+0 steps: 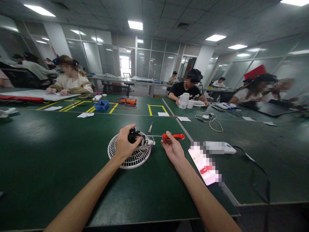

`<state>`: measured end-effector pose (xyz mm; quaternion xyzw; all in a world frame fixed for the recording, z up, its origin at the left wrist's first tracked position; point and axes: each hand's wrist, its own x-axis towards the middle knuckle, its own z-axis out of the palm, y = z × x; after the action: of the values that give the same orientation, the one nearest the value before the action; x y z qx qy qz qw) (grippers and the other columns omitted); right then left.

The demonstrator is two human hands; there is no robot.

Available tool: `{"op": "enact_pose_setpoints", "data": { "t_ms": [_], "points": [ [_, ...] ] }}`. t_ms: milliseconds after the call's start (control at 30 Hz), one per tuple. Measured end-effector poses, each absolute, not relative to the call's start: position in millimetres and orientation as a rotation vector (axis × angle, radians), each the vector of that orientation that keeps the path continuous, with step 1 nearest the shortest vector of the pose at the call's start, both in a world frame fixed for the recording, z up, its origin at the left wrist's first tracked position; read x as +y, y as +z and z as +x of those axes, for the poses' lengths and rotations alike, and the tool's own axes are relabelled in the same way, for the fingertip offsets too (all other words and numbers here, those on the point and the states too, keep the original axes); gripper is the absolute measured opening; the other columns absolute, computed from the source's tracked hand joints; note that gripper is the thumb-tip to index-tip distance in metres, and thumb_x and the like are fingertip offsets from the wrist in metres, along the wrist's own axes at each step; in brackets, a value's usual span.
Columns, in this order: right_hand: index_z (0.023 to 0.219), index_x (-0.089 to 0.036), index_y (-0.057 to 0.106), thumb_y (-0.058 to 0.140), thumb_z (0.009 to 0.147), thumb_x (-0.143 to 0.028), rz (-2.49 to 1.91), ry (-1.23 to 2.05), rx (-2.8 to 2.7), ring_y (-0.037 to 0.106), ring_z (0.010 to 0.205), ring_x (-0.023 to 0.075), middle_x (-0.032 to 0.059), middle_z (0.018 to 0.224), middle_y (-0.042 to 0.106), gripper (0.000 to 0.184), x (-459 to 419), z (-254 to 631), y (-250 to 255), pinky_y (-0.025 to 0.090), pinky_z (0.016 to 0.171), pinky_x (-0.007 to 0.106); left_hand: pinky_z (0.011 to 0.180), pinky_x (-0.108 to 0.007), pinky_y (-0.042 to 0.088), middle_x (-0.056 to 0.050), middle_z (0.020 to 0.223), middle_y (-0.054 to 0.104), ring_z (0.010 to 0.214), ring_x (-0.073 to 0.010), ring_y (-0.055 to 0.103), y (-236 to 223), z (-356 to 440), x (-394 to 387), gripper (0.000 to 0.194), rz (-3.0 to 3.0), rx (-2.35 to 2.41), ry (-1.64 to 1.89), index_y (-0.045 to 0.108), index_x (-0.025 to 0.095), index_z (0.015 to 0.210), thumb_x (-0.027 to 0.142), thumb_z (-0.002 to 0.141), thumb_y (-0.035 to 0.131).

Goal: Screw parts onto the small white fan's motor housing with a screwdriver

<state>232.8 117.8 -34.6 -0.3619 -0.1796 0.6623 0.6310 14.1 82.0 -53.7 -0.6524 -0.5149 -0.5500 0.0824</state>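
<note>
My left hand (126, 141) is closed round a black fan motor (132, 136), which sits over a round white fan grille (135, 161) on the green table. White wires and a small white part (150, 142) show at the motor's right side. In my right hand (173, 148) is a screwdriver with an orange handle (177, 136), pinched between thumb and fingers. Its thin shaft points left and reaches the motor's side; whether the tip sits in a screw I cannot tell. Behind them a small pale screwdriver-like tool (150, 127) lies on the table.
To the right lie a lit phone (204, 166) and a white power bank-like device (218, 147) with a black cable. Farther back are a blue bin (101, 105), an orange meter (127, 101) and a coiled cable (214, 122). Co-workers sit across the table, one holding white parts (184, 100).
</note>
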Motion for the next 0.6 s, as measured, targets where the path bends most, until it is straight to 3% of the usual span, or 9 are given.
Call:
{"op": "enact_pose_setpoints", "data": {
  "t_ms": [233, 367, 467, 600],
  "points": [
    [0.089, -0.021, 0.070, 0.074, 0.070, 0.002, -0.723, 1.518, -0.432, 0.075, 0.079, 0.0129, -0.0012, 0.083, 0.077, 0.030, 116, 235, -26, 0.063, 0.076, 0.024, 0.102, -0.046, 0.054, -0.009, 0.125, 0.069, 0.115, -0.0272, 0.064, -52, 14, 82, 0.051, -1.954, -1.558, -1.653, 0.059, 0.022, 0.129, 0.030, 0.082, 0.078],
    [0.083, -0.020, 0.069, 0.077, 0.083, -0.017, -0.717, 1.535, -0.391, 0.074, 0.080, 0.0142, 0.0006, 0.078, 0.074, 0.009, 113, 233, -22, 0.063, 0.075, 0.025, 0.102, -0.047, 0.054, -0.009, 0.124, 0.070, 0.116, -0.0275, 0.064, -52, 15, 82, 0.050, -1.971, -1.569, -1.657, 0.060, 0.023, 0.129, 0.031, 0.082, 0.077],
    [0.078, -0.020, 0.066, 0.079, 0.086, -0.035, -0.792, 1.518, -0.353, 0.071, 0.071, 0.0138, 0.0005, 0.073, 0.071, 0.021, 112, 232, -23, 0.063, 0.070, 0.026, 0.104, -0.047, 0.054, -0.009, 0.125, 0.070, 0.118, -0.0279, 0.064, -51, 15, 82, 0.050, -1.985, -1.580, -1.662, 0.061, 0.023, 0.129, 0.032, 0.083, 0.076],
    [0.081, -0.020, 0.066, 0.087, 0.079, -0.034, -0.849, 1.483, -0.376, 0.062, 0.057, 0.0101, -0.0014, 0.068, 0.069, 0.025, 113, 232, -27, 0.056, 0.057, 0.021, 0.104, -0.048, 0.054, -0.008, 0.125, 0.070, 0.120, -0.0281, 0.064, -49, 16, 80, 0.048, -1.997, -1.615, -1.658, 0.062, 0.025, 0.128, 0.031, 0.082, 0.075]
  ]
}}
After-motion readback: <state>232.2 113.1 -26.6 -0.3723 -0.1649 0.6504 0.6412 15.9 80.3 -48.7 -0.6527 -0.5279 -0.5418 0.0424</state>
